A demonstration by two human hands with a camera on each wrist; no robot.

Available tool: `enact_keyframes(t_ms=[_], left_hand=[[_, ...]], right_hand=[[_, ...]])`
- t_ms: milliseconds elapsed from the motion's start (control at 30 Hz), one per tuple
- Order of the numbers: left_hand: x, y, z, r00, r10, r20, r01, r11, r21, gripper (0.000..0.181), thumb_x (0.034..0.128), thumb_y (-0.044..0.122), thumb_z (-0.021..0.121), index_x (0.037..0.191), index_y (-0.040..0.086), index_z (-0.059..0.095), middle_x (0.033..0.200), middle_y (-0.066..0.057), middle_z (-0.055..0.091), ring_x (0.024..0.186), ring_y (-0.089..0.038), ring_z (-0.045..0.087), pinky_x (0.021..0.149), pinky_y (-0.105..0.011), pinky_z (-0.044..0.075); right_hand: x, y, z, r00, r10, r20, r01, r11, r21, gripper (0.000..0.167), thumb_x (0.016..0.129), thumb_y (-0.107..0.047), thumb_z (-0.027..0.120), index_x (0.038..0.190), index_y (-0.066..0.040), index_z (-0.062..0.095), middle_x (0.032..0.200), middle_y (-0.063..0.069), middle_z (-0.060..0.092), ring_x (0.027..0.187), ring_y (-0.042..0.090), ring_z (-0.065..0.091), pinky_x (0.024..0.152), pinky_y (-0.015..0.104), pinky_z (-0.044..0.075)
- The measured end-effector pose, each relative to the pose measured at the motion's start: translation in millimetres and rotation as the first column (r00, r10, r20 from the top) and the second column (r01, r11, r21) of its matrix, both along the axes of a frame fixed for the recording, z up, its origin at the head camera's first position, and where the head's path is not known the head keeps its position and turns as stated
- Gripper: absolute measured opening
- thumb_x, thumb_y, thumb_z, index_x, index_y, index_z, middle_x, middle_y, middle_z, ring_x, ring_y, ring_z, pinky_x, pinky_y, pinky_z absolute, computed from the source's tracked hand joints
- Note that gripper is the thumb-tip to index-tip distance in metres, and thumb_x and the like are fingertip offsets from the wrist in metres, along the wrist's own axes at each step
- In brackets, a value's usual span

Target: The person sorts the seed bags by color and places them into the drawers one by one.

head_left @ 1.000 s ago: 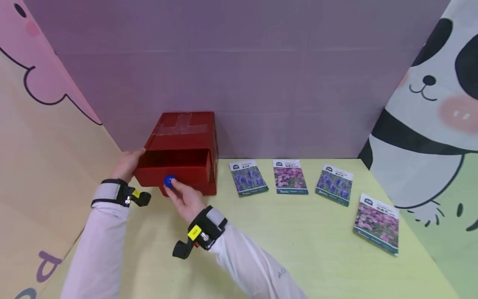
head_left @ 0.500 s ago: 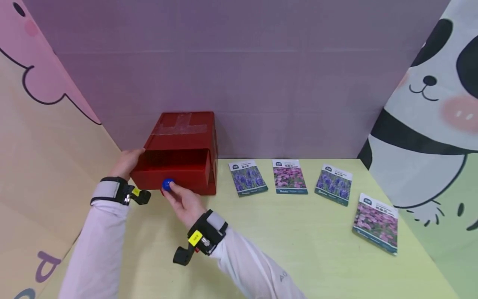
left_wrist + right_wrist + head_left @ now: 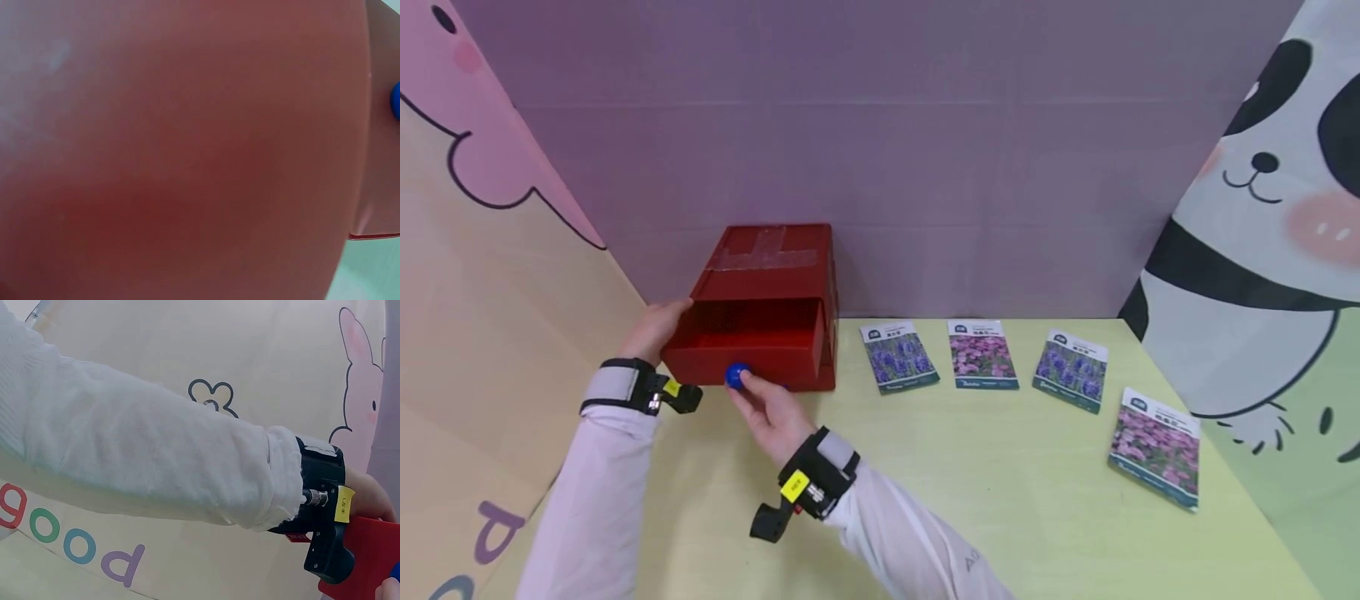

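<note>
A red box [image 3: 767, 258] with clear tape on top stands against the back wall, its drawer [image 3: 696, 364] partly out so that the bare red inside shows. My right hand [image 3: 775, 417] pinches the round blue knob [image 3: 737, 376] on the drawer front between thumb and fingers. At the box's left side my left hand [image 3: 655, 330] rests against it; most of its fingers are hidden. The left wrist view is filled by the box's red side [image 3: 187, 150], the knob [image 3: 396, 100] just showing at the right edge.
Four-sided flower packets lie right of the box: purple [image 3: 898, 358], pink [image 3: 982, 356], purple [image 3: 1071, 371] and pink [image 3: 1155, 448]. Printed cloth walls enclose the yellow-green table [image 3: 985, 517] at left, back and right.
The drawer has slid a little further out toward me, with my right hand on its knob drawing back. My left hand stays at the box's left side.
</note>
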State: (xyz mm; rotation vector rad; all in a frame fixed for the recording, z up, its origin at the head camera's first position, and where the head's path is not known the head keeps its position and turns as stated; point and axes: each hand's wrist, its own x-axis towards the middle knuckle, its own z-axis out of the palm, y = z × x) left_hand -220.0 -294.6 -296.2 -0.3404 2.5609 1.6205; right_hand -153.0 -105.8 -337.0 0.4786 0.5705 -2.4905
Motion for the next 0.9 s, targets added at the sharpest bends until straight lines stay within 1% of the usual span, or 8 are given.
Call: enact_keyframes(t_ms=[33, 167, 233, 267, 300, 400, 500, 900], left_hand=[[-1.5, -3.3, -2.0, 1.0, 0.004, -0.001, -0.004, 1.0, 0.029, 0.062, 0.0956, 0.042, 0.032, 0.134, -0.007, 0.036, 0.124, -0.028, 0.046, 0.077, -0.012, 0.058, 0.065, -0.023, 0.053], [-1.3, -5.8, -4.4, 1.0, 0.009, 0.003, -0.01, 0.999, 0.042, 0.063, 0.095, 0.044, 0.034, 0.133, -0.007, 0.037, 0.123, -0.028, 0.046, 0.077, -0.013, 0.057, 0.066, -0.023, 0.053], [1.8, -3.2, -2.8, 1.0, 0.003, 0.013, -0.004, 0.999, 0.037, 0.063, 0.0957, 0.043, 0.031, 0.135, -0.006, 0.035, 0.125, -0.028, 0.045, 0.08, -0.015, 0.057, 0.066, -0.023, 0.053], [4.6, -0.2, -0.8, 1.0, -0.007, 0.024, 0.007, 1.0, 0.008, 0.065, 0.0962, 0.044, 0.026, 0.138, -0.006, 0.03, 0.131, -0.029, 0.039, 0.084, -0.015, 0.056, 0.068, -0.023, 0.053], [6.5, 1.5, 0.4, 0.999, -0.011, 0.03, 0.011, 1.0, 0.005, 0.064, 0.0965, 0.044, 0.024, 0.139, -0.005, 0.028, 0.133, -0.029, 0.038, 0.087, -0.018, 0.056, 0.069, -0.023, 0.053], [11.5, 5.4, 3.0, 0.999, -0.012, 0.043, 0.012, 1.0, -0.001, 0.064, 0.0968, 0.044, 0.021, 0.14, -0.003, 0.027, 0.135, -0.028, 0.037, 0.093, -0.024, 0.055, 0.068, -0.023, 0.053], [13.1, 6.7, 3.8, 0.999, -0.011, 0.043, 0.011, 1.0, -0.005, 0.063, 0.097, 0.043, 0.02, 0.141, -0.002, 0.026, 0.135, -0.028, 0.037, 0.097, -0.027, 0.053, 0.067, -0.022, 0.052], [16.7, 6.3, 2.6, 1.0, -0.022, 0.021, 0.021, 1.0, 0.011, 0.061, 0.0974, 0.041, 0.02, 0.141, -0.002, 0.027, 0.134, -0.028, 0.038, 0.08, -0.011, 0.056, 0.068, -0.022, 0.053]], right_hand=[[0.6, 0.1, -0.3, 1.0, 0.001, 0.0, -0.001, 1.0, 0.002, 0.044, 0.086, -0.002, 0.06, 0.126, 0.009, 0.045, 0.121, 0.022, 0.051, 0.113, 0.028, 0.055, 0.096, 0.03, 0.046], [3.0, 0.5, -1.7, 1.0, 0.003, -0.002, -0.003, 1.0, -0.004, 0.045, 0.086, -0.002, 0.06, 0.127, 0.009, 0.045, 0.122, 0.022, 0.05, 0.113, 0.028, 0.055, 0.096, 0.03, 0.045], [4.2, 0.4, -2.4, 1.0, 0.003, -0.004, -0.003, 1.0, -0.005, 0.045, 0.086, -0.002, 0.06, 0.127, 0.009, 0.044, 0.122, 0.022, 0.051, 0.113, 0.027, 0.055, 0.096, 0.03, 0.045], [4.9, 0.5, -2.7, 1.0, 0.002, -0.005, -0.002, 1.0, -0.004, 0.045, 0.086, -0.002, 0.06, 0.127, 0.009, 0.045, 0.121, 0.022, 0.051, 0.112, 0.027, 0.055, 0.096, 0.03, 0.045], [5.5, 0.4, -3.1, 1.0, 0.002, -0.009, -0.002, 1.0, 0.0, 0.045, 0.086, -0.002, 0.06, 0.127, 0.009, 0.045, 0.121, 0.022, 0.051, 0.112, 0.027, 0.055, 0.096, 0.03, 0.045], [6.8, 0.5, -4.3, 1.0, 0.003, -0.018, -0.003, 1.0, 0.013, 0.044, 0.086, -0.002, 0.06, 0.126, 0.008, 0.046, 0.121, 0.021, 0.051, 0.112, 0.027, 0.055, 0.096, 0.03, 0.045], [6.8, 1.1, -4.9, 1.0, 0.003, -0.019, -0.003, 1.0, 0.019, 0.043, 0.086, -0.002, 0.061, 0.126, 0.008, 0.047, 0.121, 0.02, 0.052, 0.112, 0.027, 0.056, 0.095, 0.03, 0.046], [9.3, 3.0, -5.8, 1.0, 0.004, -0.009, -0.004, 1.0, 0.009, 0.042, 0.086, -0.002, 0.061, 0.124, 0.008, 0.048, 0.119, 0.02, 0.054, 0.107, 0.026, 0.059, 0.093, 0.03, 0.048]])
